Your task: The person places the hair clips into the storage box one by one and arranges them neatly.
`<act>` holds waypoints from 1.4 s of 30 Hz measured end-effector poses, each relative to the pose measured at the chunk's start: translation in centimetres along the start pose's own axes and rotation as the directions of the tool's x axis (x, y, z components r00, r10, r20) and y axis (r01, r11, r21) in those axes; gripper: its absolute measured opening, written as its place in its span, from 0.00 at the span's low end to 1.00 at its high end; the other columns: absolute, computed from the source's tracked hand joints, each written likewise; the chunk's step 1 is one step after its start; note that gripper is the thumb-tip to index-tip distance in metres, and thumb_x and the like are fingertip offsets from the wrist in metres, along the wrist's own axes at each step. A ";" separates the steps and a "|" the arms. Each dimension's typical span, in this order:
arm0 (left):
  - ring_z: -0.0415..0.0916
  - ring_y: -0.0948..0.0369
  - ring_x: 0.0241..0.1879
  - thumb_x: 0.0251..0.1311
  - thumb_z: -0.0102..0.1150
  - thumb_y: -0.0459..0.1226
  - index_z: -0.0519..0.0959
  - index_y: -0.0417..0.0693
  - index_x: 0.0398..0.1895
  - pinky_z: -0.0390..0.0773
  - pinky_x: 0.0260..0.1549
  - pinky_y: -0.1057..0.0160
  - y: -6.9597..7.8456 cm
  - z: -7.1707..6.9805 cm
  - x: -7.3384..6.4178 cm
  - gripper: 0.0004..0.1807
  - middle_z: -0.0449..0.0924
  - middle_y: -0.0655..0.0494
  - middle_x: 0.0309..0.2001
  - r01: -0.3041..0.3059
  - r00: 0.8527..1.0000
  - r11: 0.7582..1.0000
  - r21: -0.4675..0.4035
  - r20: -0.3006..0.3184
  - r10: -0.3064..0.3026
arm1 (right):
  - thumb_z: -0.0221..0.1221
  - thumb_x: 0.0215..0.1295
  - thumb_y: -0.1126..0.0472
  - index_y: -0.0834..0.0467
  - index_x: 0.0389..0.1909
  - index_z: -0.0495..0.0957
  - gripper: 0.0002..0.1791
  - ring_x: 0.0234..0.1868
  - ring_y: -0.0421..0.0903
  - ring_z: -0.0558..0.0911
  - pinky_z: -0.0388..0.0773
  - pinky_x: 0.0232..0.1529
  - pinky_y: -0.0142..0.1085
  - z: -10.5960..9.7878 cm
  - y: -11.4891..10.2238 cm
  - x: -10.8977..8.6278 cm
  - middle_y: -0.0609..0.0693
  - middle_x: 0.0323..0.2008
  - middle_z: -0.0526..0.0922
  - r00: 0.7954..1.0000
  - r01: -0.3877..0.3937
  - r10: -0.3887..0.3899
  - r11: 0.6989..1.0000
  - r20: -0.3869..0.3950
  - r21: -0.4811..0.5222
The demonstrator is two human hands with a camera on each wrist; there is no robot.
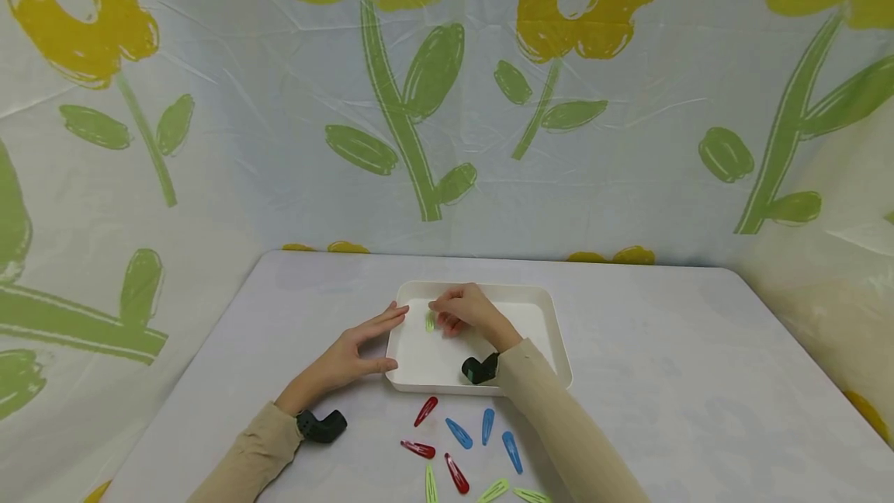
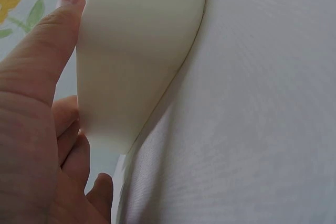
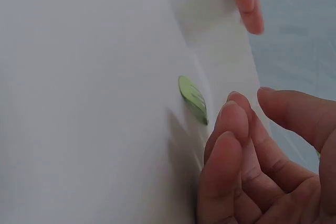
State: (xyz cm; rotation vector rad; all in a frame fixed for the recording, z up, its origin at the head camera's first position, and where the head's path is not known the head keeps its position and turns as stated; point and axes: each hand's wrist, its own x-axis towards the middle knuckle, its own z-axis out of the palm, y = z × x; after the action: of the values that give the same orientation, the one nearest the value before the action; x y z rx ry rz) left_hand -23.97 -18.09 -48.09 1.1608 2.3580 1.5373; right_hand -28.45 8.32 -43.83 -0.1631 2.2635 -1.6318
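Observation:
A white tray (image 1: 482,390) lies on the table, and a light green snap hair clip (image 1: 429,321) is in its left part. My right hand (image 1: 469,310) hovers over the tray just right of that clip. In the right wrist view, thumb and fingers are bent and apart, with nothing visible between them; the green clip (image 3: 193,99) is a little away from the fingertips. At the tray's left side is my left hand (image 1: 352,349), its fingers extended. The left wrist view has its thumb (image 2: 50,45) against the tray wall (image 2: 131,61).
In front of the tray lie several loose snap clips: red ones (image 1: 457,473), blue ones (image 1: 512,452) and light green ones (image 1: 493,490). A pale cloth covers the table (image 1: 663,363). Behind it hangs a flower-patterned sheet (image 1: 279,177). Each wrist wears a black camera (image 1: 323,426).

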 end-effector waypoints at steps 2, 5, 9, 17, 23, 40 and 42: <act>0.42 0.55 0.78 0.58 0.71 0.39 0.64 0.39 0.73 0.47 0.69 0.74 0.0 0.0 0.0 0.41 0.56 0.54 0.76 0.004 1.000 1.000 -0.002 -0.003 -0.004 | 0.62 0.67 0.58 0.65 0.35 0.83 0.12 0.17 0.41 0.78 0.76 0.22 0.30 -0.3 -0.3 -0.2 0.51 0.23 0.82 1.000 0.002 -0.002 1.000 0.019 -0.017; 0.42 0.55 0.78 0.58 0.71 0.39 0.64 0.39 0.73 0.47 0.69 0.73 -0.1 0.1 -0.1 0.41 0.57 0.54 0.76 0.010 1.000 1.000 0.002 -0.008 -0.010 | 0.61 0.68 0.55 0.65 0.41 0.84 0.15 0.21 0.42 0.79 0.77 0.27 0.32 -0.7 -0.7 -0.4 0.52 0.26 0.84 1.000 0.012 -0.011 0.999 0.029 -0.044; 0.42 0.55 0.78 0.57 0.71 0.39 0.63 0.40 0.73 0.47 0.69 0.74 -0.2 0.2 -0.1 0.42 0.56 0.53 0.76 0.011 1.000 1.000 0.006 -0.011 -0.011 | 0.59 0.69 0.55 0.66 0.46 0.83 0.17 0.23 0.43 0.79 0.79 0.30 0.34 -1.5 -1.5 -0.8 0.53 0.29 0.85 0.999 0.019 -0.017 0.999 0.029 -0.043; 0.42 0.55 0.78 0.58 0.71 0.39 0.63 0.39 0.73 0.46 0.69 0.73 -0.1 0.4 0.0 0.42 0.57 0.53 0.76 0.007 1.000 1.000 0.018 -0.018 -0.006 | 0.56 0.71 0.57 0.66 0.47 0.83 0.17 0.26 0.44 0.80 0.80 0.31 0.34 -2.8 -3.4 -2.3 0.54 0.30 0.84 0.997 0.069 -0.067 0.997 0.040 -0.038; 0.43 0.53 0.77 0.57 0.71 0.38 0.64 0.38 0.73 0.46 0.69 0.74 0.0 0.6 0.1 0.41 0.57 0.50 0.76 -0.008 1.000 1.000 0.016 -0.023 0.009 | 0.57 0.71 0.55 0.62 0.42 0.84 0.14 0.26 0.46 0.80 0.81 0.32 0.35 -3.5 -4.4 -3.6 0.53 0.30 0.83 0.995 0.098 -0.098 0.995 0.011 -0.034; 0.42 0.53 0.78 0.57 0.71 0.35 0.63 0.39 0.73 0.46 0.69 0.74 0.3 0.8 0.1 0.41 0.57 0.51 0.76 0.012 0.999 1.000 0.011 -0.031 -0.012 | 0.56 0.71 0.62 0.63 0.41 0.83 0.09 0.27 0.59 0.81 0.79 0.27 0.35 -4.7 -5.3 -8.7 0.57 0.27 0.84 0.950 0.310 -0.304 0.946 0.075 -0.093; 0.41 0.54 0.78 0.57 0.71 0.35 0.63 0.39 0.73 0.45 0.69 0.74 0.3 0.9 0.1 0.42 0.57 0.52 0.76 0.014 0.999 1.000 0.013 -0.031 -0.014 | 0.56 0.71 0.62 0.63 0.40 0.82 0.09 0.27 0.62 0.81 0.79 0.27 0.35 -4.7 -5.3 -9.3 0.58 0.27 0.84 0.942 0.330 -0.322 0.939 0.093 -0.096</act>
State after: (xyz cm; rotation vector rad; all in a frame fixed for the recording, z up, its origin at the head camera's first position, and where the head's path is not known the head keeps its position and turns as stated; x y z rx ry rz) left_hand -23.48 -17.32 -48.21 1.1294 2.3937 1.5488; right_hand -21.90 13.45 -35.66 -0.6503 2.3641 -1.6191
